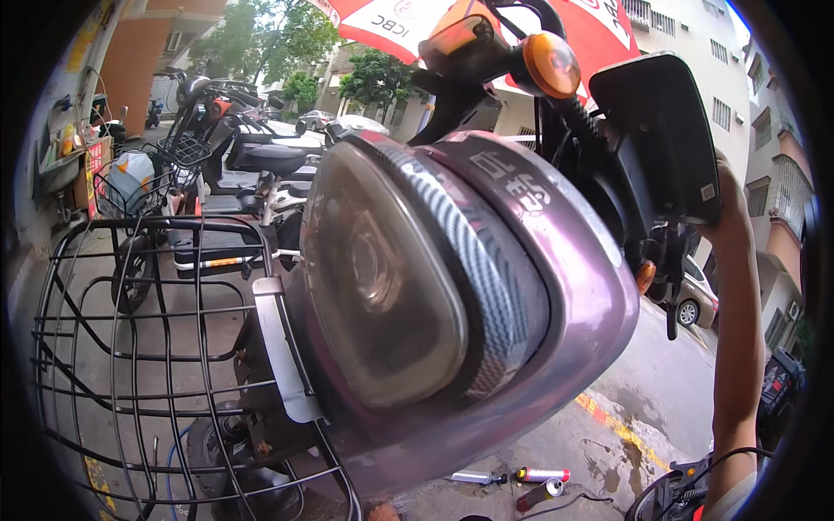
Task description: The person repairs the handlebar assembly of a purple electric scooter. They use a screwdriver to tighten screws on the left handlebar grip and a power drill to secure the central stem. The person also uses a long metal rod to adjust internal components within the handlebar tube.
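The front of a purple scooter fills the middle, tilted, with a large cloudy headlight and a carbon-patterned trim around it. At the right my right arm reaches up, and my right hand is at the edge of a black panel by the handlebar. The panel hides its fingers. At the lower edge, below the scooter's front, shows a small patch of skin, seemingly my left hand; its fingers are out of sight. A black wire basket with a pale metal plate stands at the left.
An orange turn signal juts out above the scooter. A red-and-white umbrella spreads behind. On the ground lie a spray can, a red-and-white tube and a silver tool. Several parked scooters stand farther left.
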Demonstrator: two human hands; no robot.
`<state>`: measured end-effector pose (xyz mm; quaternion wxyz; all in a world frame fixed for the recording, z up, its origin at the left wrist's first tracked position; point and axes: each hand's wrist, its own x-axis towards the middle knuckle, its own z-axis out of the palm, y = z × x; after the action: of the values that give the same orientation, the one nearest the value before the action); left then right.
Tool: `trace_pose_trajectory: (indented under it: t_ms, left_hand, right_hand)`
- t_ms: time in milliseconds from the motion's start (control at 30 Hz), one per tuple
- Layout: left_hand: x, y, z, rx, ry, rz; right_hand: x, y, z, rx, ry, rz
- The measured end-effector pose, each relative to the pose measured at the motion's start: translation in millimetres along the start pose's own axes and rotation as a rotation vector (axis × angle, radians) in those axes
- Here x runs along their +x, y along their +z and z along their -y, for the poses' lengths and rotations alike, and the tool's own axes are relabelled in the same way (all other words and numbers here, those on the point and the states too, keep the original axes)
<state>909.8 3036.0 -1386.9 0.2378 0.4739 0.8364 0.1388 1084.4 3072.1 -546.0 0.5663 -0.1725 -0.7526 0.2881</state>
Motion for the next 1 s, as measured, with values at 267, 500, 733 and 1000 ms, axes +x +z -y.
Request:
trace_pose_trajectory:
  t_ms: [267,500,733,1000]
  left_hand:
    - [-259,-131,-45,-0.516,0.212,0.078]
    - [-411,-603,-194,-1.056,0.03,-0.012]
    - [-331,-794,-256,-1.587,-0.07,-0.264]
    - [-286,-873,-300,-1.467,0.137,-0.203]
  right_hand:
    - [3,57,41,0.049,0.24,-0.217]
    - [31,55,72,0.251,0.591,-0.151]
    - [86,112,127,-0.092,0.503,0.017]
    - [117,145,164,-0.188,0.525,0.116]
